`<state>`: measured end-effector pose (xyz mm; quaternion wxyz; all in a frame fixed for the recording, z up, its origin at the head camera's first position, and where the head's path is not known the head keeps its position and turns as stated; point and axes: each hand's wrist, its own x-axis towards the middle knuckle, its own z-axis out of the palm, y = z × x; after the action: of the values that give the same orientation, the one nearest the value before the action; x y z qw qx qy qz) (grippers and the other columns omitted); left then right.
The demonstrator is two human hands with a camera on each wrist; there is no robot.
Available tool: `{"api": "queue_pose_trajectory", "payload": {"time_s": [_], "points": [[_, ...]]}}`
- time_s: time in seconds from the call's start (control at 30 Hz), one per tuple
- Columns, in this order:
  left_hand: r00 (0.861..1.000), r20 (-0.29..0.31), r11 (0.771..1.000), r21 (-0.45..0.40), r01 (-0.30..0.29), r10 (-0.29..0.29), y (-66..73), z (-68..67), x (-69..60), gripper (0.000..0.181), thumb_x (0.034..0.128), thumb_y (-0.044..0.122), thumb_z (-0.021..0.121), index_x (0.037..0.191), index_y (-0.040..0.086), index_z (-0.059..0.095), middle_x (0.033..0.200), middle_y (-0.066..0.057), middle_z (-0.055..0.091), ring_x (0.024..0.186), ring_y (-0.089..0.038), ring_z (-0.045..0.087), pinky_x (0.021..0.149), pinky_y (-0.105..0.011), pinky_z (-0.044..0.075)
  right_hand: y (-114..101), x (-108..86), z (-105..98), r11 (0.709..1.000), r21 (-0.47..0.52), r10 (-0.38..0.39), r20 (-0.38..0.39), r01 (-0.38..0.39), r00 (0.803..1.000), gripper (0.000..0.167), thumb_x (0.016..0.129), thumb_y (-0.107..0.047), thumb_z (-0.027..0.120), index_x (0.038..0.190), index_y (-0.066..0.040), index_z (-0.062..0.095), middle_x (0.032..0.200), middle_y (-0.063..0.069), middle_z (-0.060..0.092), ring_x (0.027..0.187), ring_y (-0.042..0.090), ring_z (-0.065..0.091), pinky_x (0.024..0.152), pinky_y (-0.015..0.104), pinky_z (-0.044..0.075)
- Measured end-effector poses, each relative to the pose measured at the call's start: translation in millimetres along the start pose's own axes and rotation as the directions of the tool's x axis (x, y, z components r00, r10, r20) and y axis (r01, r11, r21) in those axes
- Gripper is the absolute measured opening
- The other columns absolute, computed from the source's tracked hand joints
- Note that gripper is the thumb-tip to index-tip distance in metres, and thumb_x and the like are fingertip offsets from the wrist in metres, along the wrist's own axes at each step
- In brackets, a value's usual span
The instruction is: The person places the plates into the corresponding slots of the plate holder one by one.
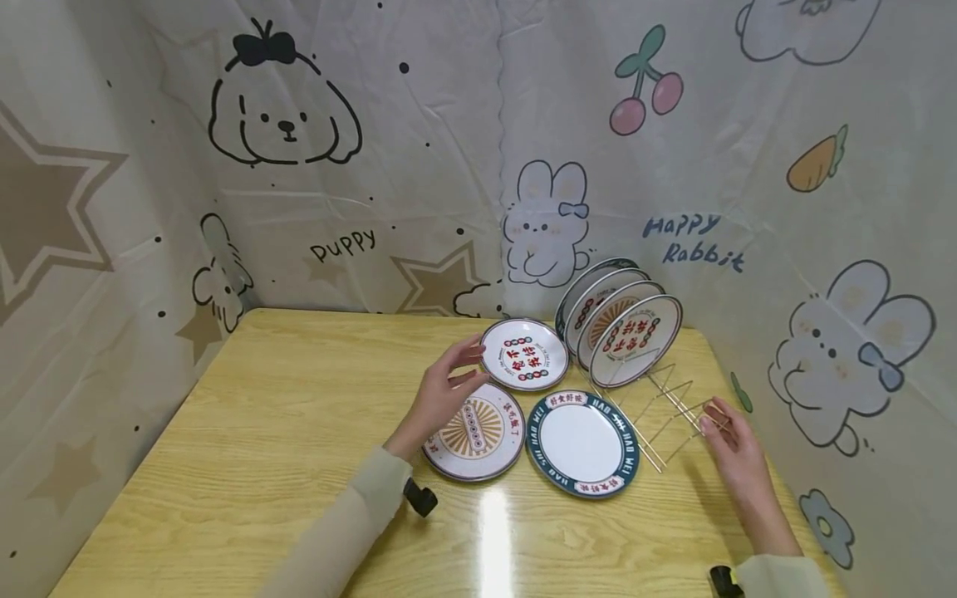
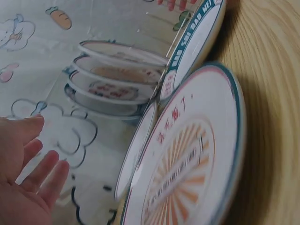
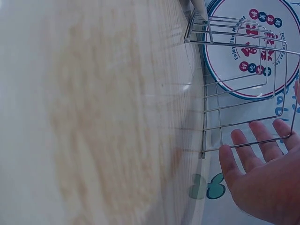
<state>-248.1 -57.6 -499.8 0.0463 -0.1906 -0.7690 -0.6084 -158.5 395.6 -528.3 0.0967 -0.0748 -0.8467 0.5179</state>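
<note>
Four standing plates [image 1: 631, 339] partly hide the wire rack [image 1: 675, 403].

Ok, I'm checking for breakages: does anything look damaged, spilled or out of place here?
Nothing stands out: four plates lean the same way in the wire rack, and the loose plates lie face up on the table. No chips or spills show, though hairline cracks would be too small to tell.

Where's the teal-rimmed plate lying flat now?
In the head view, the teal-rimmed plate lies on the table right of centre, between the flat sunburst plate and wire rack.
</note>
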Motion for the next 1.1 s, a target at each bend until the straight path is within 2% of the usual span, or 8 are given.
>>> {"api": "queue_pose_trajectory", "payload": {"time_s": [0.1,0.23,0.3,0.43,0.6,0.83,1.1], "points": [[0.999,-0.049,0.999,0.038,0.009,-0.007,-8.9,-22.0,-13.4,0.062,0.0975,0.007,0.071,0.154,0.019,0.048,0.147,-0.010,0.060,0.134,-0.033,0.058,0.113,-0.048,0.052,0,-0.2,0,1.000,-0.003,0.000,-0.003,0.000,1.000,0.066,0.110,-0.035,0.050,0.164,-0.007,0.025,0.160,0.028,0.037,0.123,-0.013,0.041,0.094,-0.003,0.039],[0.991,-0.108,0.988,0.126,0.088,-0.075,-20.7,-44.7,-34.1,0.063,0.0969,0.008,0.072,0.154,0.020,0.048,0.147,-0.011,0.059,0.135,-0.034,0.056,0.114,-0.053,0.050,1,-0.1,1,1.000,-0.008,-0.009,-0.010,0.009,1.000,0.066,0.110,-0.034,0.050,0.162,-0.003,0.026,0.159,0.031,0.038,0.119,-0.016,0.041,0.094,-0.003,0.038],[0.985,-0.132,0.978,0.158,0.135,-0.115,-25.4,-53.1,-43.9,0.062,0.0966,0.009,0.073,0.153,0.021,0.049,0.147,-0.011,0.059,0.136,-0.034,0.055,0.115,-0.054,0.049,1,-0.2,1,1.000,-0.006,-0.011,-0.012,0.011,1.000,0.065,0.110,-0.033,0.050,0.162,-0.002,0.026,0.158,0.032,0.038,0.118,-0.017,0.040,0.094,-0.003,0.039],[0.975,-0.156,0.963,0.191,0.188,-0.160,-33.2,-64.1,-58.0,0.061,0.0964,0.009,0.073,0.152,0.018,0.049,0.147,-0.013,0.059,0.135,-0.037,0.056,0.113,-0.054,0.050,1,-0.6,1,1.000,-0.003,-0.013,-0.011,0.013,1.000,0.065,0.110,-0.033,0.050,0.162,-0.003,0.026,0.158,0.031,0.038,0.119,-0.016,0.041,0.094,-0.004,0.038],[0.970,-0.129,0.954,0.192,0.229,-0.206,-41.0,-66.9,-67.0,0.065,0.0951,0.006,0.074,0.154,0.011,0.046,0.148,-0.019,0.057,0.128,-0.040,0.061,0.106,-0.050,0.057,2,-0.7,0,1.000,-0.015,-0.013,-0.006,0.013,1.000,0.066,0.110,-0.035,0.049,0.163,-0.005,0.025,0.160,0.030,0.037,0.124,-0.012,0.041,0.093,-0.004,0.037],[0.961,-0.082,0.947,0.163,0.276,-0.265,-47.5,-61.4,-72.7,0.071,0.0939,0.005,0.075,0.156,0.011,0.043,0.147,-0.021,0.057,0.115,-0.037,0.070,0.091,-0.035,0.064,3,0.9,1,0.999,-0.005,-0.038,-0.021,0.038,0.999,0.064,0.110,-0.031,0.050,0.161,-0.001,0.028,0.157,0.033,0.040,0.116,-0.020,0.039,0.095,-0.004,0.038],[0.954,-0.079,0.944,0.144,0.297,-0.288,-46.7,-54.5,-71.1,0.072,0.0928,0.004,0.076,0.156,0.012,0.043,0.144,-0.021,0.061,0.111,-0.036,0.070,0.094,-0.043,0.063,1,0.3,0,1.000,-0.015,-0.009,-0.004,0.009,1.000,0.067,0.110,-0.036,0.049,0.163,-0.004,0.025,0.160,0.030,0.037,0.127,-0.009,0.042,0.094,-0.004,0.037]]}}
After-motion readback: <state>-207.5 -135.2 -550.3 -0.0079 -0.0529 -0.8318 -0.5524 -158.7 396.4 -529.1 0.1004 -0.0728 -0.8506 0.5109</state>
